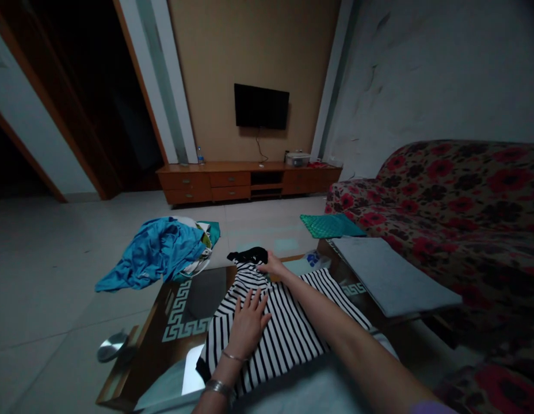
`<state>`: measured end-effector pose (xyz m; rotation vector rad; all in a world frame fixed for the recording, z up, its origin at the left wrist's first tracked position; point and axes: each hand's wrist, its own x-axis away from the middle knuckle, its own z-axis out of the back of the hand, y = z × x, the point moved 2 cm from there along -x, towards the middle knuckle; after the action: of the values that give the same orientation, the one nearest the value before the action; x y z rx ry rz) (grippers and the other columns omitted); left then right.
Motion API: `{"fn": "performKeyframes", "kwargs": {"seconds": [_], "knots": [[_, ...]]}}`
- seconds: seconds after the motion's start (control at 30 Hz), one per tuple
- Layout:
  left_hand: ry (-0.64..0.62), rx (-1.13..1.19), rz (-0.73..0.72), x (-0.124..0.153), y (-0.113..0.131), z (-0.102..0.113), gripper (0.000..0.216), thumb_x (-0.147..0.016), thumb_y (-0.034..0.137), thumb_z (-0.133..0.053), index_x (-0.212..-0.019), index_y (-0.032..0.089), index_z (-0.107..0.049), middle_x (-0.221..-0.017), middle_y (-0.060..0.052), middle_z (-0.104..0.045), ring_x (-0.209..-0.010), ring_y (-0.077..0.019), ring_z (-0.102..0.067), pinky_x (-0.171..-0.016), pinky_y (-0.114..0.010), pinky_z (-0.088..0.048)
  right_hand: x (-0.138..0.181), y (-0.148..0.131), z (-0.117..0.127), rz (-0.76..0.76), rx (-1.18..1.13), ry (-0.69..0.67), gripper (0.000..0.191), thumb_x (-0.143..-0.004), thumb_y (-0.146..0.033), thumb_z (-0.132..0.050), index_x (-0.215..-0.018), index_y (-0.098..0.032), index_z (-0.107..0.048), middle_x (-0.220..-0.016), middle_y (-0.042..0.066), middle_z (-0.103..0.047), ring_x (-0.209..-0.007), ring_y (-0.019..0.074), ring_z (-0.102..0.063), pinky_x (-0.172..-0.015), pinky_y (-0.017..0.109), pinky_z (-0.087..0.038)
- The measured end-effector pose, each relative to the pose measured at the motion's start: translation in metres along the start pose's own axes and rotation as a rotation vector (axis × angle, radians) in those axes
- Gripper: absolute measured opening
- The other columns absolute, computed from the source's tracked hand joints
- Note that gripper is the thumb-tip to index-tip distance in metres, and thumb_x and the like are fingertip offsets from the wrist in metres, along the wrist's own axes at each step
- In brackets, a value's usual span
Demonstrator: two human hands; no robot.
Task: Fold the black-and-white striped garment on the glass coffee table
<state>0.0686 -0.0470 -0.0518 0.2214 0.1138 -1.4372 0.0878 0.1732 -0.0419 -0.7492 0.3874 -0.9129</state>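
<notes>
**Striped garment flattened on glass-topped counter**

A black-and-white striped garment (275,322) lies spread on the glass-topped counter (180,322), near centre. Its black collar end (250,255) points toward the far side.

Left hand (248,326): rests palm down on the middle of the striped garment, grip spread, fingers flat against the cloth and holding nothing. Two bracelets (226,371) sit at the wrist.

Right hand (273,265): reaches across to the far end of the garment, just beside the black collar. Fingers touch the cloth at that edge; whether the grip pinches the fabric or only presses on it cannot be determined.

Surrounding items:
- A heap of blue clothing (157,250) lies at the far left corner of the counter, apart from the striped garment.
- A grey flat board (390,276) lies at the right edge of the counter, next to a floral sofa (457,207).
- A teal cloth (330,225) lies far right, near the sofa arm.
- A wall-mounted television (261,106) hangs above a low wooden cabinet (245,181) at the far wall.
</notes>
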Motion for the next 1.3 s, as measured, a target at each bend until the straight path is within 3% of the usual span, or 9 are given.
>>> {"fn": "performKeyframes", "kwargs": {"seconds": [0.2, 0.33, 0.4, 0.5, 0.67, 0.8, 1.0, 1.2, 1.3], "knots": [[0.022, -0.042, 0.016, -0.018, -0.008, -0.009, 0.047, -0.092, 0.045, -0.038, -0.137, 0.033, -0.040, -0.151, -0.003, -0.031, -0.139, -0.0288, -0.023, -0.108, -0.055, -0.024, -0.013, 0.001, 0.003, -0.141, 0.187, 0.138, 0.037, -0.080, -0.017, -0.055, -0.117, -0.013, -0.052, -0.107, 0.015, -0.065, -0.099, 0.0223, -0.061, -0.082, 0.030, -0.045], [0.001, 0.030, 0.032, -0.029, -0.011, -0.009, 0.048, -0.091, 0.045, -0.040, -0.137, 0.032, -0.041, -0.149, -0.004, -0.034, -0.138, -0.0292, -0.025, -0.108, -0.055, -0.023, 0.004, -0.011, 0.013, -0.109, 0.253, 0.236, 0.048, -0.085, -0.016, -0.048, -0.132, -0.010, -0.040, -0.120, 0.021, -0.055, -0.110, 0.0246, -0.053, -0.090, 0.034, -0.041], [-0.054, 0.101, 0.048, -0.032, -0.011, -0.004, 0.049, -0.088, 0.043, -0.046, -0.136, 0.031, -0.042, -0.148, -0.005, -0.036, -0.137, -0.0291, -0.026, -0.108, -0.054, -0.023, 0.017, -0.026, 0.015, 0.097, 0.326, 0.253, 0.048, -0.087, -0.014, -0.044, -0.134, -0.015, -0.041, -0.124, 0.018, -0.052, -0.114, 0.0230, -0.048, -0.095, 0.034, -0.037], [-0.109, 0.192, 0.099, -0.027, -0.009, 0.011, 0.043, -0.084, 0.034, -0.055, -0.125, 0.025, -0.053, -0.142, -0.007, -0.043, -0.134, -0.0276, -0.031, -0.106, -0.050, -0.027, 0.032, -0.054, 0.004, 0.559, 0.439, 0.027, 0.037, -0.086, -0.008, -0.044, -0.117, -0.021, -0.059, -0.113, 0.009, -0.059, -0.108, 0.0194, -0.049, -0.092, 0.030, -0.037], [0.131, 0.104, 0.429, 0.021, -0.015, 0.046, 0.034, -0.082, 0.021, -0.054, -0.115, 0.020, -0.057, -0.128, -0.009, -0.052, -0.123, -0.0248, -0.040, -0.102, -0.043, -0.029, 0.043, -0.082, -0.032, 0.893, 0.511, -0.273, 0.028, -0.083, -0.018, -0.056, -0.109, -0.020, -0.065, -0.113, 0.007, -0.062, -0.107, 0.0202, -0.050, -0.092, 0.031, -0.037], [0.089, 0.020, 0.775, 0.067, -0.041, 0.051, 0.051, -0.081, 0.030, -0.056, -0.127, 0.011, -0.046, -0.118, -0.016, -0.055, -0.113, -0.0306, -0.046, -0.091, -0.044, -0.035, 0.044, -0.082, -0.054, 0.747, 0.621, -0.233, 0.019, -0.084, -0.021, -0.054, -0.091, -0.016, -0.070, -0.099, 0.010, -0.066, -0.100, 0.0224, -0.054, -0.086, 0.031, -0.039], [-0.048, 0.305, 0.785, 0.090, -0.076, 0.043, 0.022, -0.077, 0.031, -0.059, -0.092, 0.016, -0.059, -0.099, -0.010, -0.064, -0.099, -0.0262, -0.055, -0.082, -0.036, -0.038, 0.050, -0.071, -0.068, 0.602, 0.611, -0.083, 0.023, -0.089, -0.019, -0.044, -0.097, -0.014, -0.066, -0.101, 0.013, -0.065, -0.099, 0.0220, -0.054, -0.086, 0.030, -0.039], [0.231, 0.865, 0.916, 0.095, -0.088, 0.032, 0.019, -0.075, 0.030, -0.058, -0.088, 0.015, -0.056, -0.071, -0.001, -0.060, -0.074, -0.0185, -0.060, -0.070, -0.028, -0.045, 0.061, -0.060, -0.081, 0.552, 0.565, 0.032, 0.024, -0.094, -0.021, -0.039, -0.097, -0.015, -0.062, -0.101, 0.009, -0.062, -0.099, 0.0205, -0.051, -0.088, 0.030, -0.038], [0.280, 0.979, 0.938, 0.102, -0.088, 0.022, 0.039, -0.077, 0.033, -0.059, -0.109, 0.013, -0.052, -0.092, -0.008, -0.065, -0.091, -0.0202, -0.062, -0.082, -0.032, -0.048, 0.063, -0.057, -0.084, 0.536, 0.553, 0.062, 0.024, -0.095, -0.023, -0.038, -0.095, -0.014, -0.061, -0.099, 0.009, -0.062, -0.098, 0.0200, -0.050, -0.088, 0.030, -0.037]]}}
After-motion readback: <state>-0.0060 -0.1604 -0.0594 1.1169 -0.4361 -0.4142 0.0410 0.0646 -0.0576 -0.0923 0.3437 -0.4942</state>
